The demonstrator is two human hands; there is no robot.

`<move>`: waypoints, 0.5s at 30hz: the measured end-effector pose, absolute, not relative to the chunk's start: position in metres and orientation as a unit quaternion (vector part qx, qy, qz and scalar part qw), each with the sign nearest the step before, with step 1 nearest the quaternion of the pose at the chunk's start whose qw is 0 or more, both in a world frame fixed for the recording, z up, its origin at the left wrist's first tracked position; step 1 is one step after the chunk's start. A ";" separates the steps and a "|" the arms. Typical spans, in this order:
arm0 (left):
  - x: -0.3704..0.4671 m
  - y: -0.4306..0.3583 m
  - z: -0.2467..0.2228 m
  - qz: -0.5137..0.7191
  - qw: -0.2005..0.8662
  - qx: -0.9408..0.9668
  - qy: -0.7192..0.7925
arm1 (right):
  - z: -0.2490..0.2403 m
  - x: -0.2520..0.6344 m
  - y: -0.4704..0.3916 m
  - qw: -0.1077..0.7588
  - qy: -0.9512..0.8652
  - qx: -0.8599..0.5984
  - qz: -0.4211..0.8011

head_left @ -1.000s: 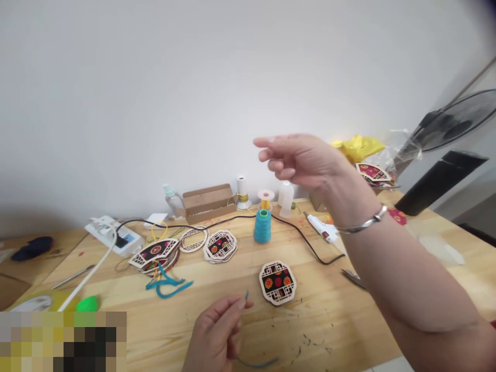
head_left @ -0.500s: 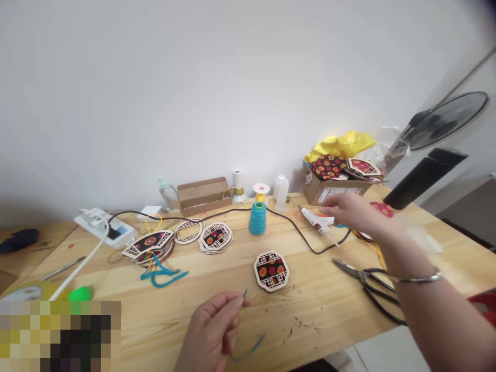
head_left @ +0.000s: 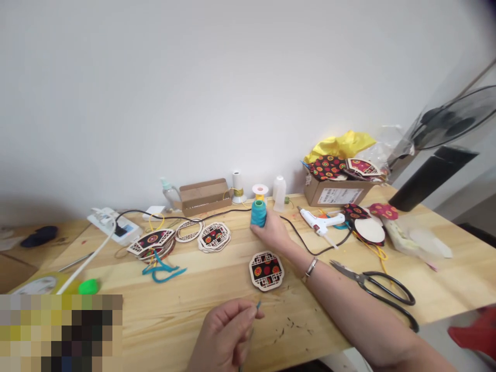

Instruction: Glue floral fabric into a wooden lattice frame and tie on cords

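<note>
My right hand reaches across the table and closes around the lower part of a turquoise spool of thread, its fingers partly hidden behind it. My left hand, near the front edge, pinches a short piece of turquoise cord between thumb and fingertips. Just beyond it lies a scalloped wooden lattice coaster backed with black, red and orange patterned fabric. Dark fibre scraps are scattered to the right of my left hand.
A white hot glue gun and black-handled scissors lie to the right. Behind them stands a filled cardboard box. On the left are lattice pieces, looped turquoise cord and a power strip. A black cable crosses the table.
My right hand has moved left from beside the glue gun to the turquoise spool and closed on it. My left hand still pinches the cord. The view has shifted slightly.
</note>
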State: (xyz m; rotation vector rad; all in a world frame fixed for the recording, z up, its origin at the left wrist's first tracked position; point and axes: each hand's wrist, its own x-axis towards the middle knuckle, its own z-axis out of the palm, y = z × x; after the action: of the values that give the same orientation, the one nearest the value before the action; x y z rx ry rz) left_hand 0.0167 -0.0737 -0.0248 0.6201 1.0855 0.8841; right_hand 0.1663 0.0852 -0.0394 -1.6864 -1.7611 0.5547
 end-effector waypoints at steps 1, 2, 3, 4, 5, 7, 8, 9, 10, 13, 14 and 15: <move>0.018 -0.075 -0.025 0.399 0.721 0.282 0.491 | -0.040 0.171 0.087 0.317 -0.666 -0.642 0.209; 0.020 -0.076 -0.026 0.398 0.721 0.283 0.492 | -0.041 0.175 0.089 0.318 -0.664 -0.644 0.208; 0.022 -0.076 -0.025 0.398 0.721 0.283 0.492 | -0.041 0.180 0.091 0.318 -0.663 -0.645 0.209; 0.024 -0.077 -0.025 0.399 0.721 0.282 0.492 | -0.040 0.185 0.092 0.318 -0.663 -0.644 0.212; 0.026 -0.078 -0.024 0.400 0.720 0.283 0.491 | -0.038 0.189 0.092 0.318 -0.664 -0.642 0.214; 0.029 -0.079 -0.023 0.407 0.715 0.291 0.488 | -0.031 0.196 0.086 0.323 -0.670 -0.633 0.217; 0.031 -0.079 -0.022 0.408 0.713 0.297 0.486 | -0.026 0.200 0.080 0.328 -0.673 -0.627 0.215; 0.033 -0.078 -0.021 0.412 0.710 0.305 0.483 | -0.021 0.203 0.071 0.335 -0.678 -0.619 0.214; 0.034 -0.078 -0.020 0.414 0.708 0.304 0.484 | -0.015 0.205 0.060 0.342 -0.683 -0.609 0.214; 0.040 -0.078 -0.018 0.418 0.702 0.299 0.494 | -0.003 0.213 0.014 0.341 -0.714 -0.557 0.254; 0.042 -0.078 -0.017 0.416 0.700 0.299 0.497 | -0.001 0.216 -0.003 0.335 -0.727 -0.535 0.271; 0.044 -0.078 -0.016 0.415 0.698 0.300 0.501 | -0.002 0.221 -0.020 0.333 -0.734 -0.521 0.280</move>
State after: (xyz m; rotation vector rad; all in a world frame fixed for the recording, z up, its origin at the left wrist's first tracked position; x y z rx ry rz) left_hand 0.0440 -0.0784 -0.0164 0.6698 1.1169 0.9256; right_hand 0.2207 -0.0197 -0.0016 -1.3603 -1.9179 0.7323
